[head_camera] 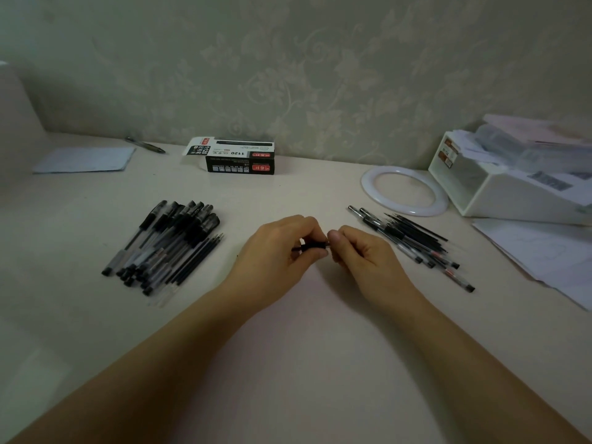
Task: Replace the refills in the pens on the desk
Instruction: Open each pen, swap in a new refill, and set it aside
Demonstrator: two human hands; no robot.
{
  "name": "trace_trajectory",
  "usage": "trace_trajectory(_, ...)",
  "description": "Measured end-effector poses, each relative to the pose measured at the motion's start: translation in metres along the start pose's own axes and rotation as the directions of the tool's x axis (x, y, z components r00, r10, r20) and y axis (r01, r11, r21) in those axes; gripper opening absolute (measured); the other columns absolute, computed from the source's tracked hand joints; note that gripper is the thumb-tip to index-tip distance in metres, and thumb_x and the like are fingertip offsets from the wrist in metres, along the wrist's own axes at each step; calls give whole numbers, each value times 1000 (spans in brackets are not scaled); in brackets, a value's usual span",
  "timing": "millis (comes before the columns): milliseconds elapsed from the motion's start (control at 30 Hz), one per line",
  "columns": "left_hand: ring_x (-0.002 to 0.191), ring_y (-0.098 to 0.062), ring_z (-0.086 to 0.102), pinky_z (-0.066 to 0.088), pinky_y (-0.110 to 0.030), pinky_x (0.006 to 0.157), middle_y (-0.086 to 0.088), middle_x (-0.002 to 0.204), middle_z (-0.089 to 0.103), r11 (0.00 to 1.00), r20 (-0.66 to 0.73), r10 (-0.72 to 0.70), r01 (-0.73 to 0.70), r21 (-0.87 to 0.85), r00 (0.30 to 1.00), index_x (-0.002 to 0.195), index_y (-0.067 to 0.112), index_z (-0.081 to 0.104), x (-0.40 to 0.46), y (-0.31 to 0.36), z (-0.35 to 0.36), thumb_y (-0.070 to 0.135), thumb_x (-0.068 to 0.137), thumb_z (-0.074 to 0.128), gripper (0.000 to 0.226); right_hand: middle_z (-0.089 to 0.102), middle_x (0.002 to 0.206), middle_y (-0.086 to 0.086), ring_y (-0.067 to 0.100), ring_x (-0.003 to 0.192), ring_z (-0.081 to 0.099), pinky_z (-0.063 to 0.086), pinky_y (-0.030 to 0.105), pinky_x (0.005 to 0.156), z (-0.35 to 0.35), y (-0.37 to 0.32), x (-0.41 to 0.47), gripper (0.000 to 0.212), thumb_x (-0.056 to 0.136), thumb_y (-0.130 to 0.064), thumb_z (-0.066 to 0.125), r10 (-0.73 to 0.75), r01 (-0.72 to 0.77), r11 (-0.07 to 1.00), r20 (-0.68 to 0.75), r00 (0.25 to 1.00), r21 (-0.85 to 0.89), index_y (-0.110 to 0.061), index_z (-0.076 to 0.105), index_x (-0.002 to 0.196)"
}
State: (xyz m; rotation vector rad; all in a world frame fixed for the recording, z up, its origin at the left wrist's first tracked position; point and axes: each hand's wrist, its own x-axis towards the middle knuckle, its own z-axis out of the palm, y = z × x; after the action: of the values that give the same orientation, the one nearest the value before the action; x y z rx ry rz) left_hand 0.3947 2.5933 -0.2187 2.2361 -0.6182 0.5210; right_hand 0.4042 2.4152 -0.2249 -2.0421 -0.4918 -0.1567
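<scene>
Both hands meet over the middle of the desk around one pen (313, 246), of which only the black grip section shows between them. My left hand (282, 251) grips that end with curled fingers. My right hand (362, 251) pinches the other end, and the barrel is hidden inside it. A pile of capped pens (166, 238) lies to the left, with several bare refills (197, 257) along its right side. Another pile of uncapped pens and refills (413, 241) lies to the right.
A black-and-white pen box (240, 158) stands open near the wall. A white ring (405, 190), a white organiser with papers (512, 177) and loose sheets (544, 257) fill the right side. A paper (86, 160) and a single pen (145, 145) lie far left.
</scene>
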Motion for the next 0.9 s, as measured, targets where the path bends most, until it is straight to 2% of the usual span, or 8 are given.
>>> trace_trajectory(100, 73, -4, 56, 40, -10, 63, 15, 83, 62, 999, 3, -44, 44, 31, 999, 90, 28, 62, -1, -5, 1, 25, 88, 68, 7, 57, 69, -5, 6, 63, 50, 39, 22, 61, -2, 5, 2, 31, 100, -35, 50, -77, 60, 991, -149, 986, -117, -16, 61, 77)
trace_trajectory(167, 73, -6, 56, 46, -20, 65, 14, 86, 62, 992, 9, -102, 102, 74, 995, 94, 29, 64, -2, -12, -1, 26, 90, 65, 5, 58, 87, -9, 2, 76, 51, 38, 13, 68, -5, 13, 4, 15, 95, -33, 60, -80, 18, 962, -220, 972, -271, -19, 66, 96)
trace_trajectory(233, 74, -9, 57, 51, -31, 70, 11, 89, 61, 984, 6, -143, 142, 108, 990, 98, 26, 66, -1, -17, -4, 25, 92, 62, 7, 55, 104, -8, 5, 91, 48, 41, 19, 83, -7, 20, 5, 27, 89, -36, 68, -3, -71, 924, -193, 981, -377, -22, 66, 112)
trace_trajectory(333, 77, -11, 58, 52, -37, 73, 7, 90, 61, 976, 28, -162, 156, 152, 986, 97, 23, 67, -1, -19, -6, 24, 92, 62, 8, 57, 103, -6, 17, 98, 49, 40, 30, 90, -3, 24, 5, 21, 85, -33, 72, -14, -35, 897, -109, 994, -441, -22, 72, 103)
trace_trajectory(567, 79, -12, 59, 51, -35, 73, 7, 88, 61, 975, 48, -152, 142, 172, 987, 95, 25, 69, -1, -20, -9, 21, 89, 65, 8, 61, 86, -13, 9, 79, 54, 44, 26, 71, -4, 17, 5, 6, 88, -29, 68, -45, 22, 954, -70, 997, -299, -25, 64, 90)
trace_trajectory(733, 79, -7, 59, 50, -28, 71, 13, 86, 61, 985, 54, -144, 138, 100, 988, 93, 25, 63, -1, -17, -6, 23, 87, 68, 9, 61, 80, -14, 4, 71, 53, 38, 12, 64, 0, 11, 3, 8, 87, -23, 70, -74, 68, 975, -20, 997, -213, -28, 65, 90)
trace_trajectory(800, 77, -4, 58, 47, -22, 66, 16, 83, 59, 984, 63, -167, 162, 78, 984, 90, 27, 55, -1, -16, -5, 27, 85, 70, 16, 62, 81, -13, 7, 73, 56, 40, 13, 65, 1, 10, 3, 9, 88, -18, 70, -104, 102, 977, -5, 995, -185, -26, 69, 92)
trace_trajectory(900, 72, -7, 54, 43, -23, 63, 12, 83, 55, 989, 90, -116, 107, 100, 989, 86, 24, 53, 0, -14, -5, 26, 85, 69, 16, 68, 86, -11, 10, 81, 63, 49, 23, 73, 1, 10, 2, 12, 87, -15, 71, -114, 114, 983, 7, 993, -147, -24, 73, 94)
